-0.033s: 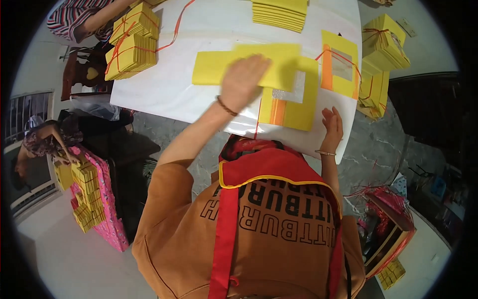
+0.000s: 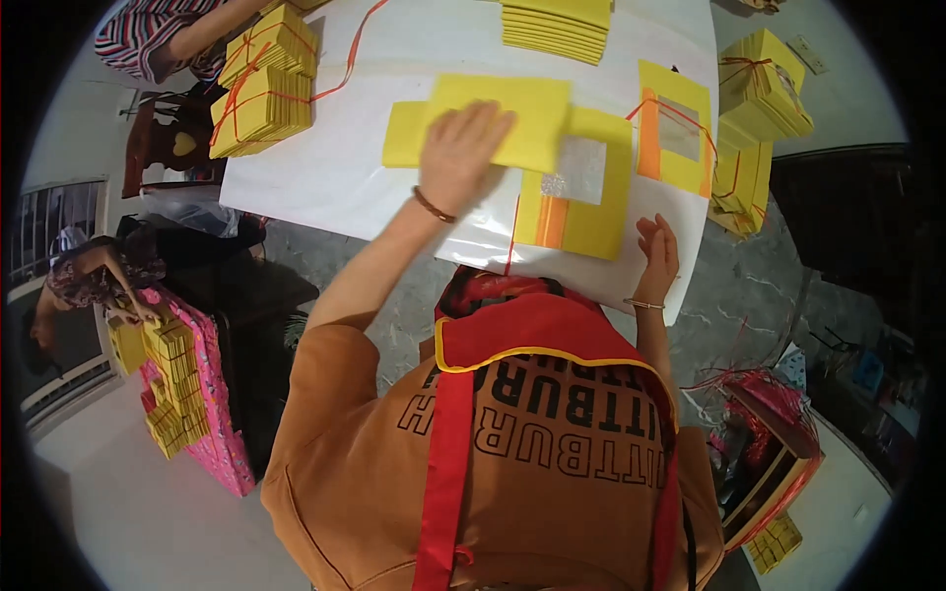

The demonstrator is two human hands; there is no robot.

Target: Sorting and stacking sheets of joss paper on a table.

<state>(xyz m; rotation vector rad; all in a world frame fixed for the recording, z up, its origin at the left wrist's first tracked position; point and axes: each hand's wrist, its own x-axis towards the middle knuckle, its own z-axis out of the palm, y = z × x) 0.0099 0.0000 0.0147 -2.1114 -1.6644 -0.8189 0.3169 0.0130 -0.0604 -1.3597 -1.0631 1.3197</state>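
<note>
Yellow packet (image 2: 537, 113), smooth, flat, rectangular, left fingers (image 2: 480, 126) laid across it, cannot tell if gripping, right fingers (image 2: 669, 239) loosely parted

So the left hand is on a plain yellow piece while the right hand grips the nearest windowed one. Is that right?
Not quite: in the head view, the right hand is apart from the nearest windowed piece, loosely open near the right edge of the table. The left hand is indeed on a plain yellow piece.
</note>
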